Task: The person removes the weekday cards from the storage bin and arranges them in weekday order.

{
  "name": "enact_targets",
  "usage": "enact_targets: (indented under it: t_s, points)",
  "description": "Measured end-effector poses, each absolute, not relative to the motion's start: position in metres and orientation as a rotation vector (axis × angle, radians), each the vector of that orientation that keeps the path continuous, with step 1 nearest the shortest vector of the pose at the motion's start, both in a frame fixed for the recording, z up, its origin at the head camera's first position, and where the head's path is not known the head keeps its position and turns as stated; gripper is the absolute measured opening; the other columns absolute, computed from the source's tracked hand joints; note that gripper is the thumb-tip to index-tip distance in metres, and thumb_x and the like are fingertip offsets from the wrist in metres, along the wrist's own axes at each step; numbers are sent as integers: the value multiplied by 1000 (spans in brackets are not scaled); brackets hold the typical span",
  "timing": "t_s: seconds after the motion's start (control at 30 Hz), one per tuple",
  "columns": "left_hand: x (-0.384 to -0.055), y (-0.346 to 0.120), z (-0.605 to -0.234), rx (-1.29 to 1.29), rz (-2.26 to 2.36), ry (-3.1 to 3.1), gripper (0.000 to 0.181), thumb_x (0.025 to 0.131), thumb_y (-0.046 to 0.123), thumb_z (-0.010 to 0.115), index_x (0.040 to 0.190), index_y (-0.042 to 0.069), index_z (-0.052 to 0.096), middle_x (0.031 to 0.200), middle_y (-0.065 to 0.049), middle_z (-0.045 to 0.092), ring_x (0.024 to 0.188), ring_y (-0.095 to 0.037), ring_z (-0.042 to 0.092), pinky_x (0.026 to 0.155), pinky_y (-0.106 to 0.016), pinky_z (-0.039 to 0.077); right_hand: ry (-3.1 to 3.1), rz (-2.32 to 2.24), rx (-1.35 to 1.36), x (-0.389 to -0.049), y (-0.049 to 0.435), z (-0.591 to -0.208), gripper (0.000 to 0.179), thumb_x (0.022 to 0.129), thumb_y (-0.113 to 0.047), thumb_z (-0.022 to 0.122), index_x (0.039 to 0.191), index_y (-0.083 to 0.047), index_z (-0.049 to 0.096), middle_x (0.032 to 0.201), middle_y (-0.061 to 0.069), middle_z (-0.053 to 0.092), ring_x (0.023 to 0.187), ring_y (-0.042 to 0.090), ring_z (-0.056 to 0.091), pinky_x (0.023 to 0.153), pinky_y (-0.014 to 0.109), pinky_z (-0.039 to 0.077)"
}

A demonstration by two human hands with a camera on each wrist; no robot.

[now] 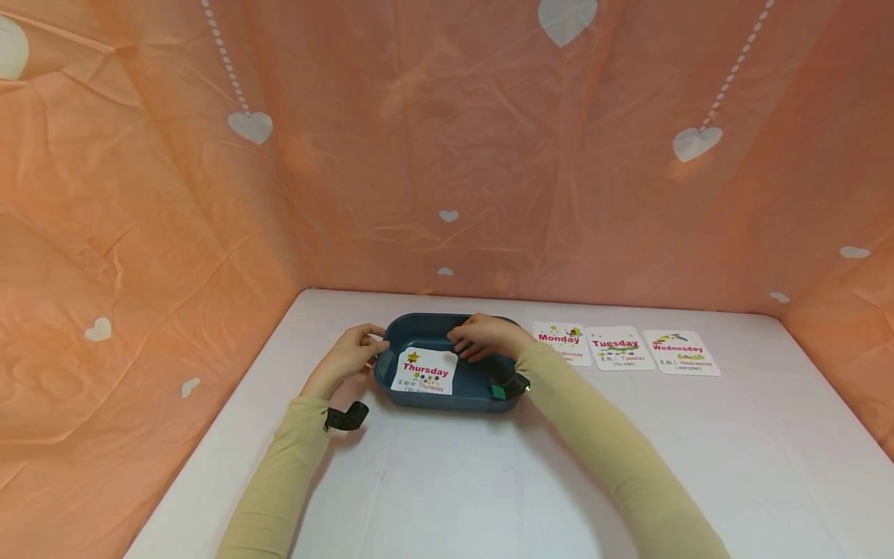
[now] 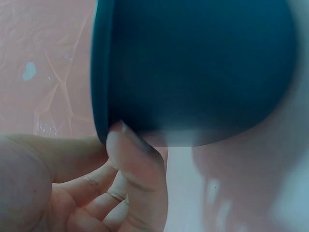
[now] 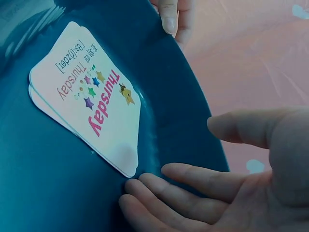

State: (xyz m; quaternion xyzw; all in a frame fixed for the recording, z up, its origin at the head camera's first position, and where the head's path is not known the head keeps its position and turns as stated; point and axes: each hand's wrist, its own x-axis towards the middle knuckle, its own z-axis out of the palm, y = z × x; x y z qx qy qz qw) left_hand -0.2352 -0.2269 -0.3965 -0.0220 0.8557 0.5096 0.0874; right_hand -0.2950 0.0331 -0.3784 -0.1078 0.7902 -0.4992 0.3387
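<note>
A dark blue oval tray stands on the white table, with a small stack of cards inside, the Thursday card on top. At the tray's left end my left hand pinches the rim between thumb and fingers. Over the tray's right part reaches my right hand. Its fingers are slightly bent and hold nothing, with the fingertips close to a corner of the card stack; whether they touch it I cannot tell. How many cards lie under the top one is hidden.
To the right of the tray lie a Monday card, a Tuesday card and a Wednesday card in a row. My right forearm partly covers the Monday card. An orange curtain with white hearts rises behind the table.
</note>
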Motion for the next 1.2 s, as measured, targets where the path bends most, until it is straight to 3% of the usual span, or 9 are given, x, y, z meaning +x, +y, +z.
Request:
enact_targets:
  t_s: [0.37,0.77,1.0,1.2]
  points:
    - [-236,-228,-393,-44,1516,2549,37,97,14,56,129,-3,48,90,-20,57,63,-17,53,54,-33,46,2001,-1363,-259,-297,32,-381,41,95,-22,56,120,11,56,114,24,61,102,30,63,84,37,51]
    - [-235,-227,-390,-41,1503,2562,34,97,11,55,128,-4,48,85,-16,56,63,-17,52,54,-33,46,1974,-1380,-258,-296,30,-384,37,96,-15,53,120,13,56,114,26,61,99,29,63,87,38,50]
    - [-235,-227,-395,-46,1495,2550,36,98,13,55,128,-3,48,84,-12,55,64,-17,53,54,-33,46,1970,-1342,-267,-299,32,-391,34,95,-14,56,118,10,59,101,17,63,85,20,62,84,36,51]
    - [-235,-226,-395,-48,1500,2544,35,98,13,55,128,-3,48,83,-13,55,64,-17,52,55,-34,46,1969,-1346,-274,-300,34,-393,34,95,-15,56,118,10,59,99,15,63,84,19,61,84,36,51]
